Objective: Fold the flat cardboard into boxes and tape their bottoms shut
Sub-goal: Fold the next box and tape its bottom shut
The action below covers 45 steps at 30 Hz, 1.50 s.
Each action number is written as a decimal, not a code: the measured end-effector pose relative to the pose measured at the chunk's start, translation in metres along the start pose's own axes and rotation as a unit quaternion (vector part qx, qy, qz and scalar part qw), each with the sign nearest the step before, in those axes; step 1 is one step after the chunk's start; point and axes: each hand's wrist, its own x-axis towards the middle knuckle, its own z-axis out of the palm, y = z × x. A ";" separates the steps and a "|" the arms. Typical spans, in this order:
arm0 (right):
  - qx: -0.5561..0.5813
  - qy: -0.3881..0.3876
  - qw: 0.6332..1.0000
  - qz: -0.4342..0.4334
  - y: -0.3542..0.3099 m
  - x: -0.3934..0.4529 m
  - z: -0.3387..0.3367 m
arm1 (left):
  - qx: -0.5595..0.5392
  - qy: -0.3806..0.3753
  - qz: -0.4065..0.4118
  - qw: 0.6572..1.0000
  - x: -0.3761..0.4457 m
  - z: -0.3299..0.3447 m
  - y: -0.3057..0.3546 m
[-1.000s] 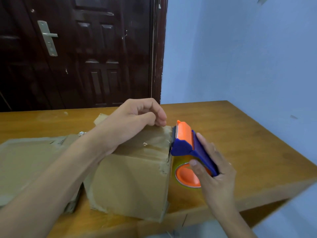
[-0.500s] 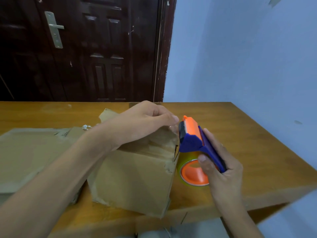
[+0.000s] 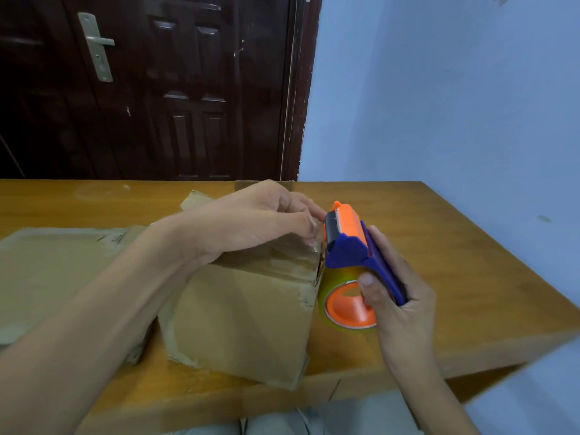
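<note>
Left hand [image 3: 251, 221] rests on the top of the cardboard box [image 3: 244, 315], fingers [image 3: 301, 215] curled, pinching at its right edge. Right hand [image 3: 398, 296] grips the tape dispenser [image 3: 348, 246], touching that edge just beside the left fingers. Box stands on the tabletop [image 3: 439, 246].

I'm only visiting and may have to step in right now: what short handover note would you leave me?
Left hand: resting on top of the folded box, fingertips pinching at the tape end by its right edge.
Right hand: gripping the tape dispenser, pressed against that same edge.
Flat cardboard lies on the table, left of the box.
Done: box folded up.
Left: tape across, then fold the flat cardboard.
</note>
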 end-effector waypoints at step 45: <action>-0.117 0.075 0.990 0.009 0.022 -0.023 0.003 | 0.177 0.012 0.062 0.982 0.010 -0.003 -0.016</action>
